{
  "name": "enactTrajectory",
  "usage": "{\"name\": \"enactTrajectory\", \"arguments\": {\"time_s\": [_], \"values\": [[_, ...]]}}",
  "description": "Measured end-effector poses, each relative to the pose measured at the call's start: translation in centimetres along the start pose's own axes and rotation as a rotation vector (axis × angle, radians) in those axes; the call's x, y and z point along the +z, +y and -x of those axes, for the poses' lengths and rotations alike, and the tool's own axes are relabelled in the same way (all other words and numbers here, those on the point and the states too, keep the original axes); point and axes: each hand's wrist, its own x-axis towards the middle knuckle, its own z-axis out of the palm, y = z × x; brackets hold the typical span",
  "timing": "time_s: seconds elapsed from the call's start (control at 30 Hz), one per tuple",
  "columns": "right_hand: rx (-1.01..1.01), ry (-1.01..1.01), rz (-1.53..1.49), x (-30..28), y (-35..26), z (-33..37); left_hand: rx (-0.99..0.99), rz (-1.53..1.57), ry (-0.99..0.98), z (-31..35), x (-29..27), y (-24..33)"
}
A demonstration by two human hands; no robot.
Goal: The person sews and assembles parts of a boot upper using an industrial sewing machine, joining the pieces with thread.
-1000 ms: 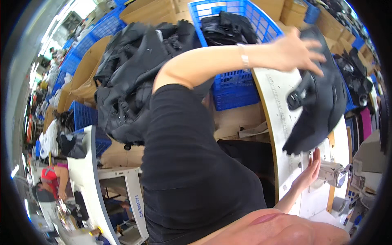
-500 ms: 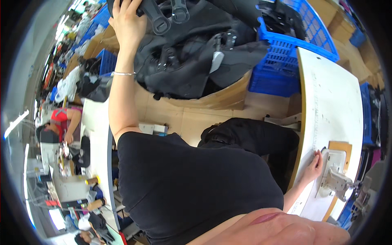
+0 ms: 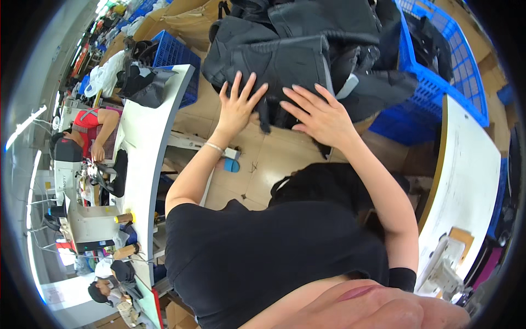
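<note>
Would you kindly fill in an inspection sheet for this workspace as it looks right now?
Surface: white table at left, another white table at right.
Job's things: pile of black garments, heaped.
Clutter: blue crates; black fabric on the left table.
Grippers: left hand and right hand, fingers spread flat on the garments.
Cables: nothing seen.
Surroundings: sewing machine; a person seated at another machine; cardboard boxes.

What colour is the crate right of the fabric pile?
Blue, a slatted plastic crate beside the black fabric pile; clearest in the head view.
</note>
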Motion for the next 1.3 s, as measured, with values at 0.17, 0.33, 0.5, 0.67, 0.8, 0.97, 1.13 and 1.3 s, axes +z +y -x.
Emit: {"name": "enactTrajectory", "arguments": {"time_s": [0.17,0.33,0.5,0.67,0.8,0.97,1.13,1.3], "values": [[-0.041,-0.092,0.057,6.0,5.2,0.8,0.48,-0.01,-0.199,-3.6,-3.8,-2.5],[-0.227,-0.081,0.05,6.3,9.8,-2.1,0.72,0.244,-0.174,-11.3,-3.5,-1.4],[0.034,-0.13,0.122,5.4,2.4,-1.6,0.775,0.284,0.177,-12.3,8.9,-3.4],[-0.182,-0.292,-0.112,8.7,3.8,0.1,0.773,0.296,0.344,-12.2,10.6,-2.9],[-0.364,-0.303,-0.364,10.1,9.1,0.3,0.693,0.221,0.323,-11.4,12.3,-1.6],[-0.336,-0.349,-0.334,11.9,11.1,0.5,0.645,0.159,0.414,-11.4,16.8,-1.2],[-0.236,-0.351,-0.23,7.5,4.3,-1.5,0.672,0.268,0.379,-13.0,14.3,-4.1],[-0.378,-0.277,-0.22,9.2,7.3,0.6,0.624,-0.037,0.332,-12.7,7.2,-3.2]]}}
